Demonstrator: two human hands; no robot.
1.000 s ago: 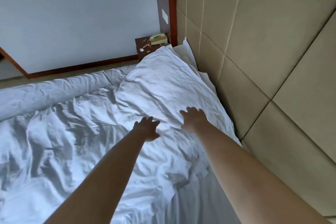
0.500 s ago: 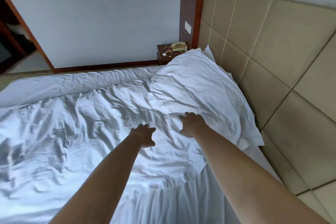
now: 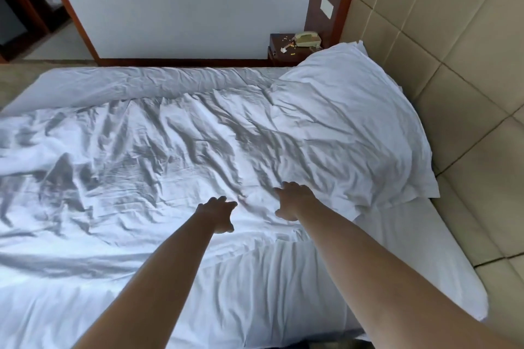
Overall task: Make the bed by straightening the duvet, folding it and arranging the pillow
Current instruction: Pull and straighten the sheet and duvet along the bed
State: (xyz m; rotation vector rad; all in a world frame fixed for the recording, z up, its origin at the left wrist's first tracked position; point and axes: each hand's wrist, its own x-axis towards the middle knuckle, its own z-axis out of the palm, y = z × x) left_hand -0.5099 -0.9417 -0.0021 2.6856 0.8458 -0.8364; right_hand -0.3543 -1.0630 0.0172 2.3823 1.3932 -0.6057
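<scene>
A wrinkled white duvet (image 3: 136,167) covers most of the bed. A white pillow (image 3: 348,127) lies at the right, against the padded headboard. My left hand (image 3: 218,214) is stretched out over the duvet with fingers spread and relaxed. My right hand (image 3: 295,201) reaches flat onto the duvet just beside the pillow's near corner, fingers spread. Neither hand holds anything. The white bottom sheet (image 3: 411,258) shows bare at the near right.
A beige padded headboard (image 3: 459,71) runs along the right. A dark wooden nightstand (image 3: 280,51) with a telephone (image 3: 307,38) stands at the far corner. A white wall lies beyond the bed, and a doorway opens at the far left.
The view has swung left and pulled back, showing more of the bed. Both hands have slid off the pillow toward me and now lie over the duvet beside it.
</scene>
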